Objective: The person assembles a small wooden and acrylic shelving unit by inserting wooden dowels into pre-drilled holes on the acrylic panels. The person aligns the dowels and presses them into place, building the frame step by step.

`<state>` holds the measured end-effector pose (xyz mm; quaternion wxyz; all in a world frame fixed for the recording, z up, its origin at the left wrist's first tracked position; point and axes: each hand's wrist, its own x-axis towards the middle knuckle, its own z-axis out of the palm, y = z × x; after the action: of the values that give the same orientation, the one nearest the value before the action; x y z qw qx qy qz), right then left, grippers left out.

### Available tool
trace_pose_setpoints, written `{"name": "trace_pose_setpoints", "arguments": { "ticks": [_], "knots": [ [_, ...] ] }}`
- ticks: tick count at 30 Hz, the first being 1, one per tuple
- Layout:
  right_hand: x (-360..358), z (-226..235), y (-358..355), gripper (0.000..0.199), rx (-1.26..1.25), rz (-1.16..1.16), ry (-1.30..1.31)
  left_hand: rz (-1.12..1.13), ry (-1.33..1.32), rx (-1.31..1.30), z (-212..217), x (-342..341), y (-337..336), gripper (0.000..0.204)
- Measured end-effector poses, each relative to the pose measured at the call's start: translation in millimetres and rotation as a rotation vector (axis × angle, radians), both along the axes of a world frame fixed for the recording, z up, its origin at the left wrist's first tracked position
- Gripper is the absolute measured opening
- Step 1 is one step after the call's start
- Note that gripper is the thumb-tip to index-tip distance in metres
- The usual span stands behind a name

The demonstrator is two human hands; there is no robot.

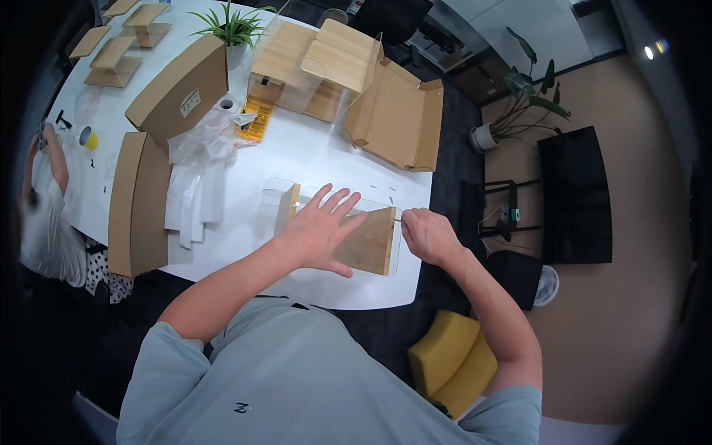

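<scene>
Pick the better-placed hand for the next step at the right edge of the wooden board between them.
Probably right: the right hand pinches a thin item beside that edge; the left hand is spread farther left.

Tan board [374, 241], white table [315, 157], mustard-yellow chair [443, 354]

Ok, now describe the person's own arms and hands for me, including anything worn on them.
The left hand and right hand are bare, with no gloves and no rings that I can make out. The forearms are uncovered too, with no watch or bracelet visible. Loose, short, pale grey-green sleeves cover the upper arms, matching the shirt.
</scene>
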<state>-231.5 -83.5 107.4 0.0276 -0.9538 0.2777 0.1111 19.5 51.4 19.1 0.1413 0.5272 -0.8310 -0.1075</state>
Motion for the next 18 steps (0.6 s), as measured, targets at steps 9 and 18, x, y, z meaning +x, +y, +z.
{"name": "trace_pose_setpoints", "arguments": {
  "ticks": [9,18],
  "knots": [
    [-10.6,-1.4,-2.9,0.013,-0.02,0.154,0.02,0.001,-0.023,0.03,3.9,-1.2,-0.9,0.118],
    [-9.2,3.3,-1.9,0.01,-0.064,0.22,0.06,0.0,-0.014,0.045,5.1,-0.9,-1.4,0.118]
  ]
}}
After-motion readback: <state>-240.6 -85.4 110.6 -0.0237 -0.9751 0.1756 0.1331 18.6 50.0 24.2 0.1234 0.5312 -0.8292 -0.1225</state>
